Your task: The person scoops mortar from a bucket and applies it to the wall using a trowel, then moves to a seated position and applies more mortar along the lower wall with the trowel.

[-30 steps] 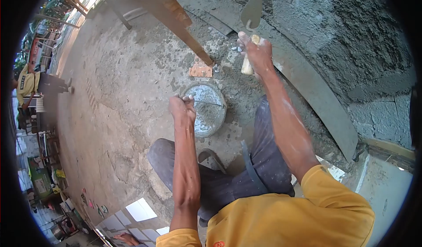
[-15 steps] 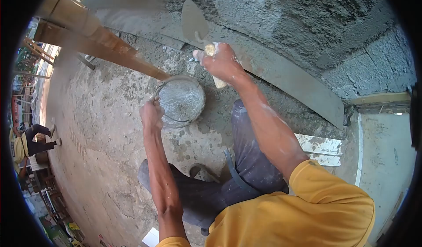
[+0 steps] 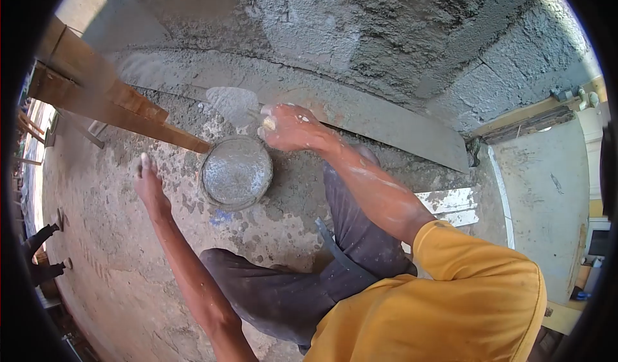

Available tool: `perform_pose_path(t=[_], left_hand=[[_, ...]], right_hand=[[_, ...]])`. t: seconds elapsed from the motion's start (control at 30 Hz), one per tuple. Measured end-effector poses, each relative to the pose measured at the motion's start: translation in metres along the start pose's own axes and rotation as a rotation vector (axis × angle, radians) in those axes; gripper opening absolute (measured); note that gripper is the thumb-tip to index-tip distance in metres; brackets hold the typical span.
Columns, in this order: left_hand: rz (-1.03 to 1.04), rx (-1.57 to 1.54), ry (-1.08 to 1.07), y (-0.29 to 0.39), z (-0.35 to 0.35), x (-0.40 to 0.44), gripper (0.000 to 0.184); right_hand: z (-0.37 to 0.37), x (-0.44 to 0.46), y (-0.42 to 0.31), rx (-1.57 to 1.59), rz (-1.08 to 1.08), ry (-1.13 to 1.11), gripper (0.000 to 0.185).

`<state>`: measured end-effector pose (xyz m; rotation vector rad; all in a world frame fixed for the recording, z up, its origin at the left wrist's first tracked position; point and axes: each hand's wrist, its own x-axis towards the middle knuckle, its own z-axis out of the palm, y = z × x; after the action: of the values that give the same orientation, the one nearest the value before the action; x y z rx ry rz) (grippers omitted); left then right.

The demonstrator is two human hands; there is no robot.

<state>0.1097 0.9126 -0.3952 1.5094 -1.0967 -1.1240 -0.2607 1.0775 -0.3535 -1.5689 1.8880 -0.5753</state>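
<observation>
My right hand (image 3: 290, 127) is closed around the handle of a trowel (image 3: 233, 105). Its grey, mortar-coated blade points left, just above the rim of a round bucket (image 3: 205, 188). Wet grey mortar (image 3: 238, 169) fills the bucket, which stands on the floor in front of my knees. Left of the bucket and apart from it, my left hand (image 3: 151, 185) is raised with its fingers curled in. Whatever those fingers hold, if anything, is hidden.
A wooden post (image 3: 129, 114) slants down to the floor beside the bucket. Along the base of the rough mortared wall (image 3: 412, 46) lies a long grey board (image 3: 399, 134). A pale panel (image 3: 547, 201) is at the right. Another person's legs (image 3: 40, 252) show at far left.
My left hand has let go of the bucket's edge and moved left. My right hand has brought the trowel down and left towards the bucket. The camera view has shifted.
</observation>
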Motion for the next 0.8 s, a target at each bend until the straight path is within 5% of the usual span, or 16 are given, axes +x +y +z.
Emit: perform_pose_path(t=[0.13,0.2,0.3,0.33,0.4,0.43,0.47,0.63,0.8], left_hand=[[0.645,-0.139,-0.186,0.205,0.030,-0.035,0.071],[0.744,-0.417,-0.164,0.251,0.041,-0.012,0.062],[0.814,-0.560,-0.452,0.293,0.050,-0.017,0.074],[1.093,-0.253,-0.091,0.305,0.049,-0.024,0.084],[0.941,-0.185,0.126,0.324,0.046,-0.041,0.112],[0.835,-0.181,0.228,0.331,0.054,-0.031,0.077],[0.946,-0.391,0.336,0.331,0.067,-0.032,0.043],[0.895,-0.289,0.257,0.332,0.061,-0.030,0.062],[0.876,-0.287,0.279,0.331,0.065,-0.021,0.056]], right_hand=[[0.039,0.004,0.003,-0.258,-0.061,-0.153,0.054],[0.047,-0.001,-0.009,-0.331,-0.014,-0.192,0.052],[0.061,-0.001,-0.013,-0.447,-0.054,-0.180,0.046],[0.067,0.003,-0.011,-0.490,-0.056,-0.238,0.048],[0.070,0.006,-0.030,-0.481,-0.016,-0.304,0.049],[0.080,0.015,-0.030,-0.421,0.027,-0.348,0.050],[0.079,0.014,-0.043,-0.385,0.006,-0.371,0.053],[0.107,0.034,-0.046,-0.360,-0.065,-0.381,0.053],[0.127,0.057,-0.040,-0.342,-0.110,-0.408,0.055]])
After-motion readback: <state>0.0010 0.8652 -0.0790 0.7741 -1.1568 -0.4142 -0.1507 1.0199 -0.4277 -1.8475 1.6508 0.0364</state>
